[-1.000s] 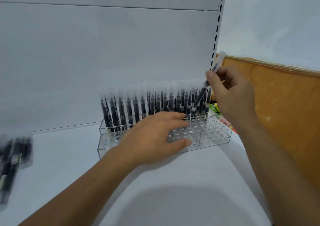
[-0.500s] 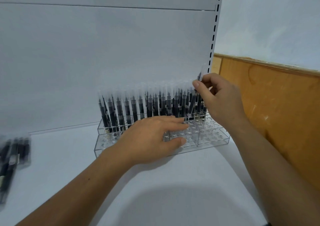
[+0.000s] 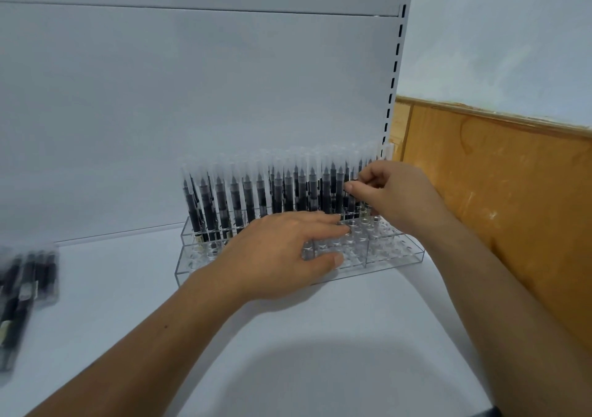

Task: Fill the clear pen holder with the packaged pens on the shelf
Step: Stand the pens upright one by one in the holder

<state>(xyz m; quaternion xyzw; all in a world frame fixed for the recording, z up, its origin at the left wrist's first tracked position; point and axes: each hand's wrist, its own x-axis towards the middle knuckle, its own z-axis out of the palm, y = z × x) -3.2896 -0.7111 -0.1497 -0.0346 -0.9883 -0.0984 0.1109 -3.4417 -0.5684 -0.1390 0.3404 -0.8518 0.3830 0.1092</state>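
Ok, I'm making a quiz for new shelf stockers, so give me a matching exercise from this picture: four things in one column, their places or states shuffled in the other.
1 left hand
2 right hand
3 packaged pens
4 wooden panel

A lying at the shelf's left edge
B pinching a pen in the back rows
C flat on the clear pen holder's front
D right of the shelf

Pairs: 1-C, 2-B, 3-A, 4-D

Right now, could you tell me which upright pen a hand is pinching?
The pen near the right end of the holder, pinched by the right hand; the others stand ungripped.
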